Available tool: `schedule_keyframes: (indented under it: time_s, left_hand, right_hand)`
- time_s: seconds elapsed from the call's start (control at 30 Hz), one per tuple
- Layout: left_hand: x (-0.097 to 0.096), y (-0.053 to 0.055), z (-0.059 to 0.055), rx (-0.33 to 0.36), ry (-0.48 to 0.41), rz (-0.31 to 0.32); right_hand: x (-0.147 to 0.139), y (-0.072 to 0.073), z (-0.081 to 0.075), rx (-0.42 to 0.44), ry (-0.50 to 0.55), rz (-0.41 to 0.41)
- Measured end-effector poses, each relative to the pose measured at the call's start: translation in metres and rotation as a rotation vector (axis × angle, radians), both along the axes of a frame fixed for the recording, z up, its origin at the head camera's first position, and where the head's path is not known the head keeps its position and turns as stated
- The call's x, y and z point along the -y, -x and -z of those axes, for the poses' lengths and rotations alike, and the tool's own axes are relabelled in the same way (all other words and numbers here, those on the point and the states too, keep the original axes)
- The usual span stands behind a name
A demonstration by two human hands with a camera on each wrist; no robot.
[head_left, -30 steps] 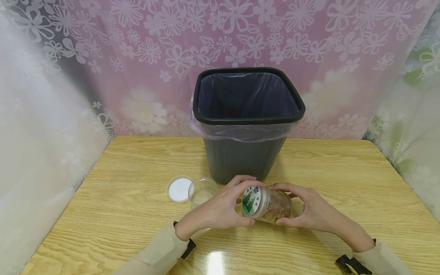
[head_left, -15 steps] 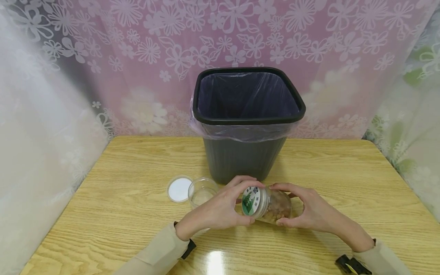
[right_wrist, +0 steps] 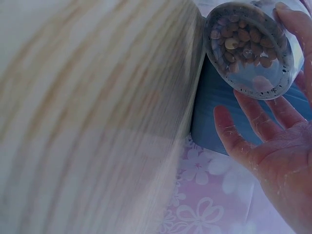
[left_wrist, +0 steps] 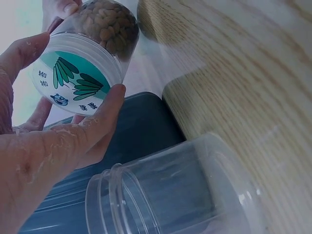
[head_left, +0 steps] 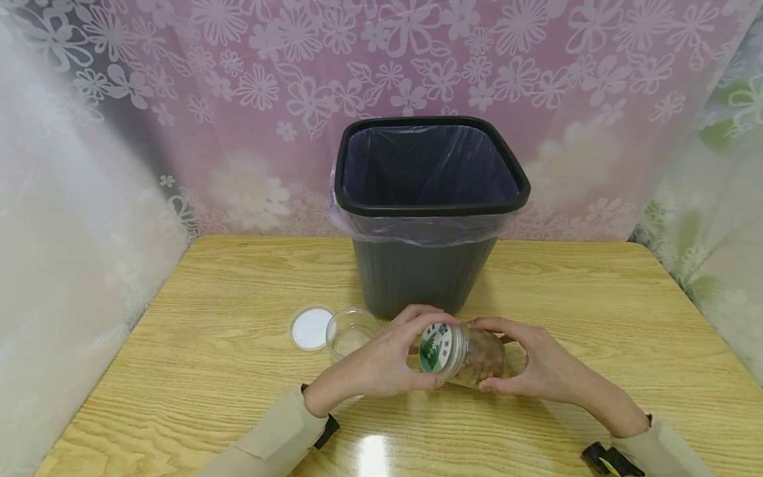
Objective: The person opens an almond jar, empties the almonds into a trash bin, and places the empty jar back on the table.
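Note:
A clear jar (head_left: 485, 358) of small brown, nut-like pieces is tilted on its side between my hands, its lid (head_left: 436, 350) facing left. The lid has a white and green label with leaves, seen closely in the left wrist view. My left hand (head_left: 387, 364) grips the lid's rim between thumb and fingers. Around the jar's body near the base, my right hand (head_left: 545, 368) holds with thumb and fingers. The right wrist view looks at the jar's bottom (right_wrist: 248, 53), with the pieces visible through it. Behind my left wrist stands an open clear jar (head_left: 352, 328), partly hidden.
A dark bin (head_left: 417, 275) with a purple liner stands on the wooden table (head_left: 238, 285) just behind my hands. A round lid (head_left: 311, 328) with a white disc lies left of the open jar. A floral curtain (head_left: 268, 119) hangs behind the table.

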State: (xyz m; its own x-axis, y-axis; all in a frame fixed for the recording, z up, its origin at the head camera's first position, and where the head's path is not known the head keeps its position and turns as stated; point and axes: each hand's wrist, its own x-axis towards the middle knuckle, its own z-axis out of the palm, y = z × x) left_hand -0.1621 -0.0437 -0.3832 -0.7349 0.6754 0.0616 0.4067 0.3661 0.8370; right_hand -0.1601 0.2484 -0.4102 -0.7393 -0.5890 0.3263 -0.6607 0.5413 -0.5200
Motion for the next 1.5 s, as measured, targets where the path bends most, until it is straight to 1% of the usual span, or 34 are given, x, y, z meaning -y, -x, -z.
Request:
schedule_keyframes:
  time_s: [0.13,0.4,0.63,0.8,0.93,1.13,1.27,1.37,1.5]
  left_hand:
    - [-0.0006,-0.0002,0.0006,0.014,-0.001,-0.02]
    - [-0.0018,-0.0014,0.0,0.089,0.01,-0.072]
    - [-0.0031,-0.0025,-0.001,0.137,-0.017,-0.093]
    - [-0.0042,-0.0028,-0.0004,0.158,-0.036,-0.107]
    - [-0.0047,-0.0034,-0.0006,0.16,-0.033,-0.116]
    - [-0.0051,-0.0042,-0.0014,0.152,-0.015,-0.128]
    - [-0.0048,-0.0044,-0.0015,0.143,-0.017,-0.121]
    - [-0.0037,-0.0042,-0.0016,0.099,-0.004,-0.105]
    - [-0.0017,-0.0038,-0.0017,-0.003,0.039,-0.07]
  right_hand:
    - [-0.0001,-0.0002,0.0,0.007,-0.002,0.004]
    - [0.0002,-0.0002,-0.0001,0.005,-0.005,0.003]
    - [0.0002,0.0006,-0.0001,-0.008,0.002,-0.01]
    - [0.0005,0.0004,-0.0004,-0.004,0.002,-0.008]
    - [0.001,0.0,-0.001,0.002,0.0,-0.004]
    - [0.0013,-0.0004,-0.0008,0.006,-0.006,0.006]
    - [0.0014,-0.0003,-0.0003,0.017,-0.004,0.004]
    - [0.001,-0.0002,-0.0001,0.018,-0.002,0.005]
    - [0.0007,-0.0004,-0.0001,0.013,-0.002,0.006]
